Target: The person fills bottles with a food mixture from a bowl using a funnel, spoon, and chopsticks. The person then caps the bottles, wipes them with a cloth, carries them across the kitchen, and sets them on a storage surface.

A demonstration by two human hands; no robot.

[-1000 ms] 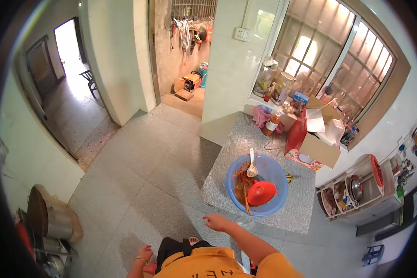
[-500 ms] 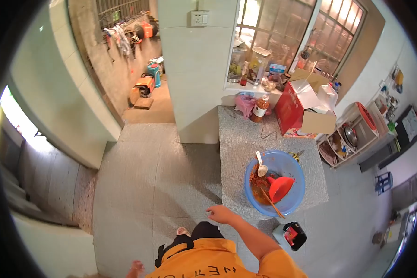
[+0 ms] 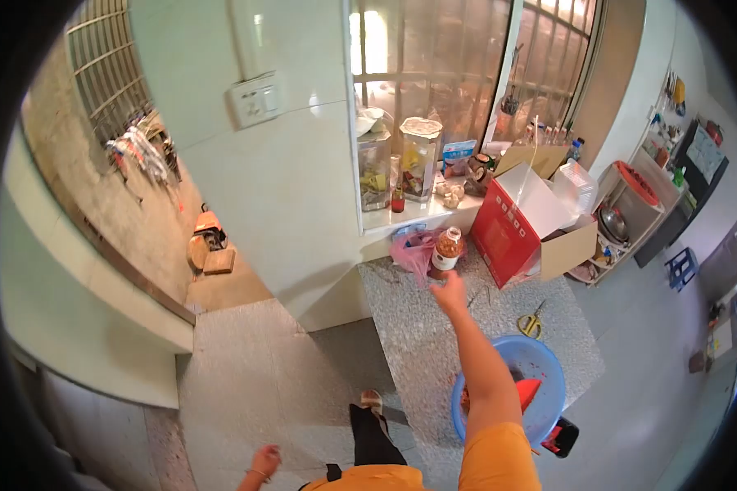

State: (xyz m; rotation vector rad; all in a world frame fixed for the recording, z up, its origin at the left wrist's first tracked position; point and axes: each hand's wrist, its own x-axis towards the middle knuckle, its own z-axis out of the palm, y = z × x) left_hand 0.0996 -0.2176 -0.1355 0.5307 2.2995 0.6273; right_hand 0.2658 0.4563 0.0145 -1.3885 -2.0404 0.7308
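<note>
My right hand (image 3: pixel 449 295) reaches over the stone-topped table (image 3: pixel 413 327), thumb and fingers apart, just in front of a clear bottle (image 3: pixel 447 249). The bottle has a white label and reddish-orange contents and stands upright; whether my fingertips touch its base I cannot tell. A pink plastic bag (image 3: pixel 412 252) lies beside and behind it. Low at my left side hangs my left hand (image 3: pixel 265 460), empty, its fingers loosely bent and apart. Under my right forearm is a blue basin (image 3: pixel 553 368) holding a red funnel (image 3: pixel 529 393) and reddish residue, partly hidden.
A red cardboard box (image 3: pixel 508 233) with raised flaps stands at the table's back right. Yellow-handled scissors (image 3: pixel 530 326) lie behind the basin. Clear containers (image 3: pixel 420 159) line the window sill. A black-rimmed bin (image 3: pixel 562 438) is beyond the table's near right edge.
My right hand has moved forward from the table's near left edge to the bottle. The view has shifted toward the window and wall, and my left hand shows more fully.
</note>
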